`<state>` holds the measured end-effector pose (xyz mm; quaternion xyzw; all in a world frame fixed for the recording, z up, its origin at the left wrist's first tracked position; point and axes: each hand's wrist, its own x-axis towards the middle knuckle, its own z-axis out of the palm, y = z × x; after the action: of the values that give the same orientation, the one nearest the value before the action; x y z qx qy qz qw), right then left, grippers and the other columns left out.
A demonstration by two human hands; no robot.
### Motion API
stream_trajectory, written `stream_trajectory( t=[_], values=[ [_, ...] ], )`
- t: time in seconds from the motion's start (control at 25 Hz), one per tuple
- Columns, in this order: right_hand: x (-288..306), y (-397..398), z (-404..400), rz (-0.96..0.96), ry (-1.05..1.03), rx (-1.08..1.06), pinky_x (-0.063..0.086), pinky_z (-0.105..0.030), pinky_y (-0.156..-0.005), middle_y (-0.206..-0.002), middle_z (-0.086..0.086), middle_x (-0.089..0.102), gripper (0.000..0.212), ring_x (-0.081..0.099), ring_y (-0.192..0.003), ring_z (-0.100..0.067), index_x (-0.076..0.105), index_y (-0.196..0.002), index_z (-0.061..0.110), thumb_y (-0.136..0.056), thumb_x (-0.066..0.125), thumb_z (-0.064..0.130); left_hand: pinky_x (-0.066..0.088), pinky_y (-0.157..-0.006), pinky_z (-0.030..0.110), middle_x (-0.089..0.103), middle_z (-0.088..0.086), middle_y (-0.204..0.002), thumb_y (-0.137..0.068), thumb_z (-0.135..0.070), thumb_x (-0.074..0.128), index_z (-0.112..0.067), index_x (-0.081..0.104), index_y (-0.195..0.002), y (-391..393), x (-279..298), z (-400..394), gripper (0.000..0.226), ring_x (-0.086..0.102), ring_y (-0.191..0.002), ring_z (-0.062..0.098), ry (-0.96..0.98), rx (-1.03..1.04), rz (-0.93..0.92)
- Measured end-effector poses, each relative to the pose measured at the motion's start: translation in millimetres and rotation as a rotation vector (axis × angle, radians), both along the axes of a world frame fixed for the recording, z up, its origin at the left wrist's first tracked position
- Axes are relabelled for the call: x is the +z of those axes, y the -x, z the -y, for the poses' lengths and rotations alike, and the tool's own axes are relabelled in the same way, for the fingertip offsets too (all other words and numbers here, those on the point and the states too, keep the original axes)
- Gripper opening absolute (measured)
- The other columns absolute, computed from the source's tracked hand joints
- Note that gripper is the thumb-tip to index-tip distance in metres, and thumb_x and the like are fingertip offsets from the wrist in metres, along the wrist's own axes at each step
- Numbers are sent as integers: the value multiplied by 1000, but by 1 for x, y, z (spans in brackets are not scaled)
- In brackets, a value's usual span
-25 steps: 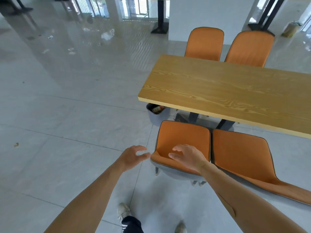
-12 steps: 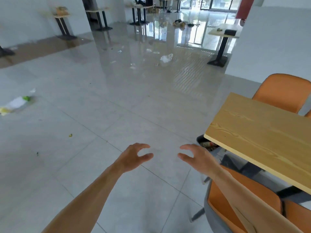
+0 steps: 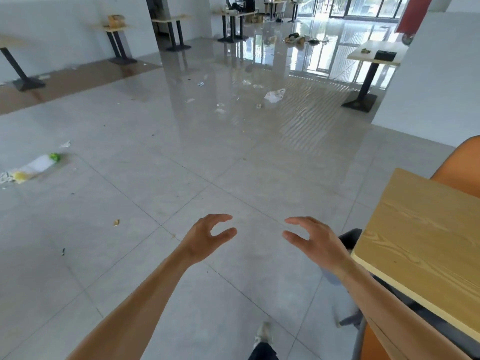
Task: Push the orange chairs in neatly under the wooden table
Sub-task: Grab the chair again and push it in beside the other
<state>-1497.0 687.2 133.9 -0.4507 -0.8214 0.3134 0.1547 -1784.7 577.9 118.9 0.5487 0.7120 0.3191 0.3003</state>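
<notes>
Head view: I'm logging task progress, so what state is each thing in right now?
Left hand: open, curled, holding nothing.
Right hand: open, curled, touching nothing.
Light wooden table: upright, its visible top bare.
Far orange padded chair: upright behind the table's far edge.
Near orange chair: mostly out of frame; tucked or not, cannot tell.

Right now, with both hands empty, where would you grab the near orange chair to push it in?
Probably by the top of its backrest, from behind. Only a sliver of the near orange chair shows at the lower right, beside the wooden table. Both the left hand and right hand hover open over bare floor, so they must swing right first.
</notes>
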Motion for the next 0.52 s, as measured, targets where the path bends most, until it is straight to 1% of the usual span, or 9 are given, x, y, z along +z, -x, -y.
stream_trajectory(
  t=[0.24, 0.32, 0.4, 0.52],
  values=[
    [2, 3, -119, -65, 11, -86, 43, -34, -103, -131, 19, 56, 43, 50, -122, -5, 58, -127, 39, -89, 55, 59, 40, -108, 36, 57, -27, -125, -73, -77, 56, -53, 57, -118, 0, 11, -146, 51, 49, -122, -4, -12, -31, 55],
    [8, 1, -158, -79, 5, -123, 43, -35, -103, -131, 19, 56, 44, 50, -123, -5, 58, -127, 38, -89, 55, 60, 40, -108, 36, 57, -27, -125, -72, -77, 57, -54, 58, -117, -5, 18, -194, 50, 49, -123, -4, -15, -53, 60],
    [9, -2, -188, -92, 10, -157, 43, -36, -103, -131, 18, 57, 44, 51, -123, -6, 58, -127, 37, -89, 55, 60, 39, -108, 34, 57, -26, -126, -73, -76, 57, -51, 59, -119, -5, 21, -234, 52, 48, -123, -5, -14, -69, 78],
    [3, -9, -229, -94, 27, -206, 43, -35, -103, -131, 18, 56, 47, 50, -123, -4, 57, -128, 38, -88, 53, 62, 38, -106, 29, 57, -27, -127, -75, -73, 58, -46, 59, -122, -7, 22, -292, 54, 47, -123, -8, -2, -122, 53]
  ],
)
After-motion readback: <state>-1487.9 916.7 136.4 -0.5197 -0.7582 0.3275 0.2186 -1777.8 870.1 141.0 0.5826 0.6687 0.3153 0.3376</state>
